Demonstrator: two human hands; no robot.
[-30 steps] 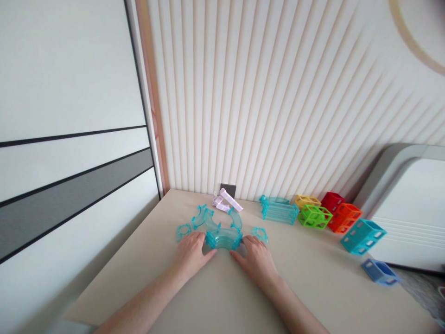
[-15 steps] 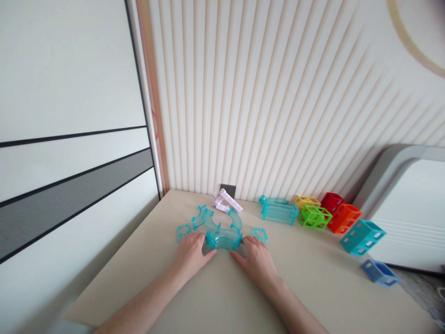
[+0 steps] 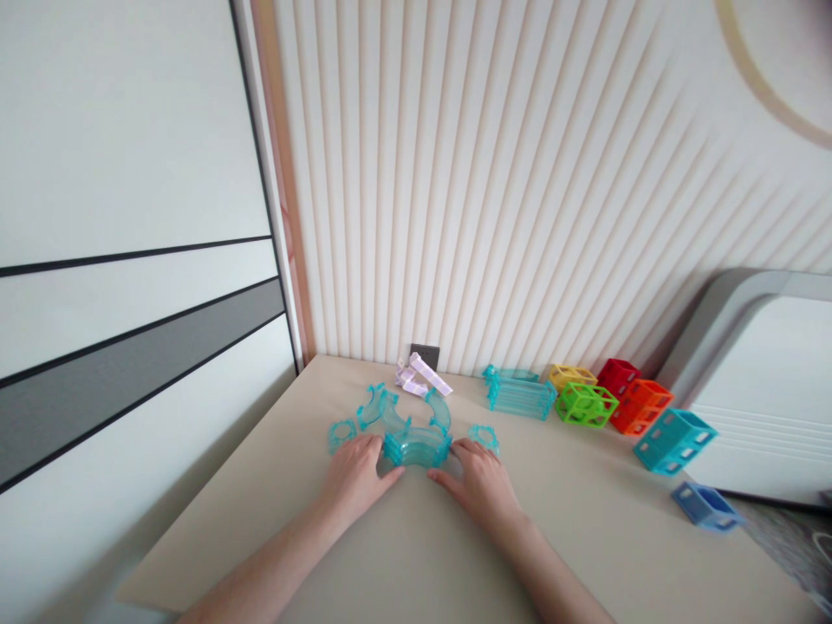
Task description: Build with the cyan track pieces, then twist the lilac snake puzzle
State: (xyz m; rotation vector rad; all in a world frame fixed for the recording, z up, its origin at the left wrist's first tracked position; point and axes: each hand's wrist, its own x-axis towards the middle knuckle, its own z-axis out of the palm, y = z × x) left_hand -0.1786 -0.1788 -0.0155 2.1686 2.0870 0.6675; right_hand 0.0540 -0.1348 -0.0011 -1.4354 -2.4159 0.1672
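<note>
A stack of clear teal curved track pieces (image 3: pixel 416 446) lies on the beige table (image 3: pixel 585 537). My left hand (image 3: pixel 354 477) holds its left end and my right hand (image 3: pixel 481 484) holds its right end, fingers pressed on both sides. Further curved teal pieces (image 3: pixel 383 407) lie just behind the stack. A small teal ring piece (image 3: pixel 341 431) sits beside my left hand, and another (image 3: pixel 484 436) sits by my right.
Lilac pieces (image 3: pixel 422 377) lie near a dark wall socket (image 3: pixel 425 354). To the right stand a stack of teal straight pieces (image 3: pixel 520 394), yellow (image 3: pixel 572 376), green (image 3: pixel 587 404), red (image 3: pixel 617 375), orange (image 3: pixel 640 406), cyan (image 3: pixel 676 440) and blue (image 3: pixel 707 506) cube frames, and a white cabinet (image 3: pixel 767 407).
</note>
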